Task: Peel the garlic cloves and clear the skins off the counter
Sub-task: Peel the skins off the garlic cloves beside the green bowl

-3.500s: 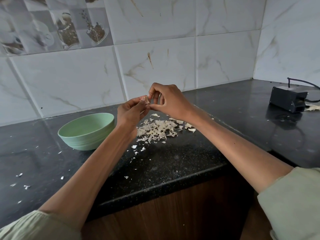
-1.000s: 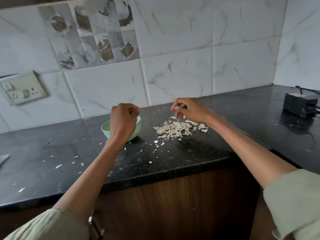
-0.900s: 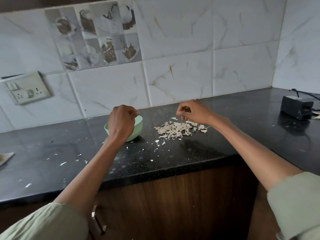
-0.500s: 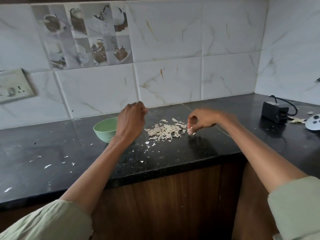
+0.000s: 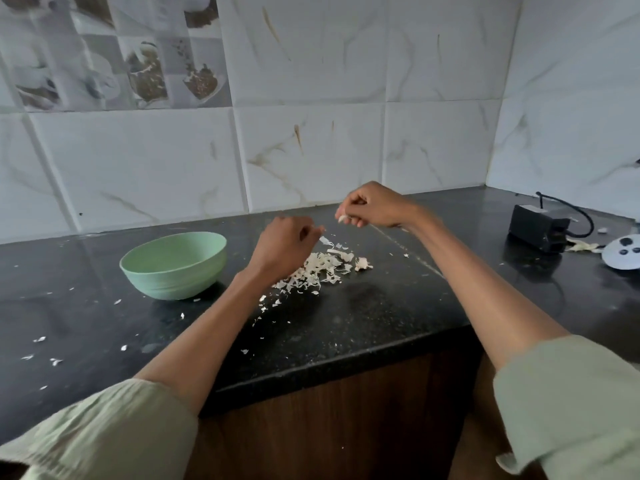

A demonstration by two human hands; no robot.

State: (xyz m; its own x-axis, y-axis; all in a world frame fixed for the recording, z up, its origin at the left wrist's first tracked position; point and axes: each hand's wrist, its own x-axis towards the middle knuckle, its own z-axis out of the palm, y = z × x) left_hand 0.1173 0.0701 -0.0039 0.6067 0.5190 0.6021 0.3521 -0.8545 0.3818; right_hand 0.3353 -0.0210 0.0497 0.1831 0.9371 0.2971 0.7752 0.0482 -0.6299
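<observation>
Black speckled counter (image 5: 363, 323) fills the frame width; its front edge runs diagonally from lower left up to the right, over a brown wooden cabinet front (image 5: 329, 427). Rear edge meets the white marble-pattern tiled wall (image 5: 346, 150); a second tiled wall closes the right corner.

Bare counter surface lies between the skin pile and the front edge, and again between the pile and the black box on the right. Left portion of counter carries only scattered flecks.

Pale green bowl (image 5: 173, 265) sits upright, left of centre, just beside the left forearm, well back from the front edge. Contents not visible from this angle.

Black box (image 5: 536, 226) with a cord sits far right near the corner; a white round object (image 5: 623, 254) lies beside it, cut by the frame edge.

Pile of garlic skins (image 5: 322, 268) lies mid-counter, right of the bowl, partly hidden behind the left hand. Loose flakes trail from it toward the front edge.

Left hand (image 5: 284, 247) held above the pile, fingers curled, tips pinching a thin skin strip (image 5: 325, 240).

Right hand (image 5: 374, 206) raised above the counter behind the pile, fingers curled round a pale garlic clove (image 5: 342, 219) showing at the fingertips. The two hands are near each other, not touching.

One whitish lump (image 5: 362, 263), possibly a clove, rests at the pile's right edge.
</observation>
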